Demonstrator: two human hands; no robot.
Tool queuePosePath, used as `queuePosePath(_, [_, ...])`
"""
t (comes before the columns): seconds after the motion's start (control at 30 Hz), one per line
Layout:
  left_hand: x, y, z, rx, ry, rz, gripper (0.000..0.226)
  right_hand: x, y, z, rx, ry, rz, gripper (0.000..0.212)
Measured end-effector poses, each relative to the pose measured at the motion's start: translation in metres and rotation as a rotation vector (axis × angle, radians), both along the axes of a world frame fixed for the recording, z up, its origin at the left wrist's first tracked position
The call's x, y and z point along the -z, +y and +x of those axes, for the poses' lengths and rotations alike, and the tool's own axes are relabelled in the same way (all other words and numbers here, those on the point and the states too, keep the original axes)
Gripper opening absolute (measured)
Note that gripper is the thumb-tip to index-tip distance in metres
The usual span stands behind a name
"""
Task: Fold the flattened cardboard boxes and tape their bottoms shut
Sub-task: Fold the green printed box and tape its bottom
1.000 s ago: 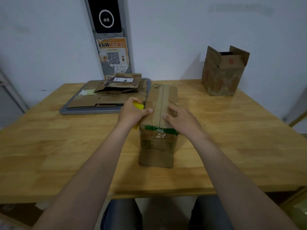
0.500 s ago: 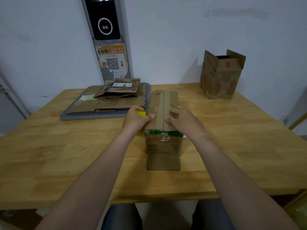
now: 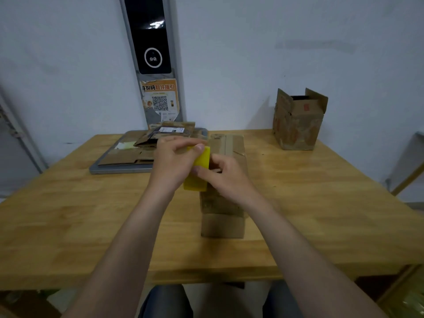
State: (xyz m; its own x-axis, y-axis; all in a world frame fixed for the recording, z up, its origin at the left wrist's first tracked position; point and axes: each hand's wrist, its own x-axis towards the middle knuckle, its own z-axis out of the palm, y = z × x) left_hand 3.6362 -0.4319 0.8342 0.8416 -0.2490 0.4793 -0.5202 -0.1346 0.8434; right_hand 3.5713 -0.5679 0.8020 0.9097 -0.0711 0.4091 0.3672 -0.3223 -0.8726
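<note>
1. Two hands meet just above the near end of the folded box (image 3: 222, 222), which stands in the middle of the table (image 3: 68, 216) with its closed flaps facing up.
2. A left hand (image 3: 173, 162), just left of the box, grips a yellow tape roll (image 3: 199, 174). Its fingers are curled over the roll's top and the thumb lies along the far edge.
3. A right hand (image 3: 226, 179) hovers over the box's top, its fingers bent inward and the thumb touching the roll's near side. Blur hides whether it pinches a loose tape end, so I cannot tell.
4. A paler strip runs along the seam at the far end of the box's top. It looks like tape already laid there.
5. Judged from this, the step in hand is taping this box's bottom, and the fingers seem to be searching for the tape's free end.
6. That next move calls for peeling the end loose, drawing a length across the flaps, and pressing it flat while one hand steadies the box.
7. More flattened boxes (image 3: 128, 157) wait on a grey tray (image 3: 107, 171) behind and left of the box. An opened-up box (image 3: 298, 125) stands well apart behind and to its right.
</note>
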Motion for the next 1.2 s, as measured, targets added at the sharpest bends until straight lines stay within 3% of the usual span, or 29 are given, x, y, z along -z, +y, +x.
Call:
queuePosePath(0.1, [-0.001, -0.006, -0.021, 0.025, 0.034, -0.15, 0.019, 0.006, 0.006, -0.014, -0.082, -0.109, 0.143, 0.016])
queuePosePath(0.17, [0.0, -0.012, -0.034, -0.014, -0.096, -0.13, 0.019, 0.009, 0.004, -0.024, -0.037, -0.119, 0.026, 0.015])
queuePosePath(0.27, [0.005, -0.023, -0.046, -0.011, -0.159, -0.12, 0.018, 0.001, -0.005, -0.026, 0.195, 0.041, -0.136, 0.031])
queuePosePath(0.37, [0.016, -0.035, -0.052, 0.023, -0.01, -0.219, 0.02, -0.005, -0.012, -0.035, 0.21, 0.125, -0.174, 0.036])
queuePosePath(0.53, [0.033, -0.048, -0.051, 0.14, 0.205, -0.252, 0.029, -0.004, -0.017, -0.06, 0.084, 0.182, -0.073, 0.022])
queuePosePath(0.67, [0.036, -0.037, -0.043, 0.306, 0.359, -0.357, 0.077, 0.001, -0.024, -0.072, 0.139, 0.183, -0.209, 0.02])
queuePosePath(0.7, [0.036, -0.032, -0.041, 0.308, 0.385, -0.361, 0.079, 0.002, -0.026, -0.076, 0.139, 0.193, -0.243, 0.021])
queuePosePath(0.83, [0.028, -0.015, -0.039, 0.203, 0.347, -0.173, 0.016, -0.006, -0.034, -0.084, 0.143, 0.246, -0.432, 0.024])
queuePosePath(0.87, [0.028, -0.011, -0.036, 0.192, 0.324, -0.13, 0.01, -0.01, -0.035, -0.086, 0.151, 0.261, -0.489, 0.026])
queuePosePath(1.03, [0.026, 0.004, -0.031, 0.293, 0.368, -0.194, 0.011, -0.026, -0.044, -0.092, 0.117, 0.312, -0.552, 0.029])
queuePosePath(1.2, [0.028, 0.003, -0.024, 0.207, 0.383, -0.279, 0.008, -0.024, -0.053, -0.089, 0.175, 0.399, -0.556, 0.036])
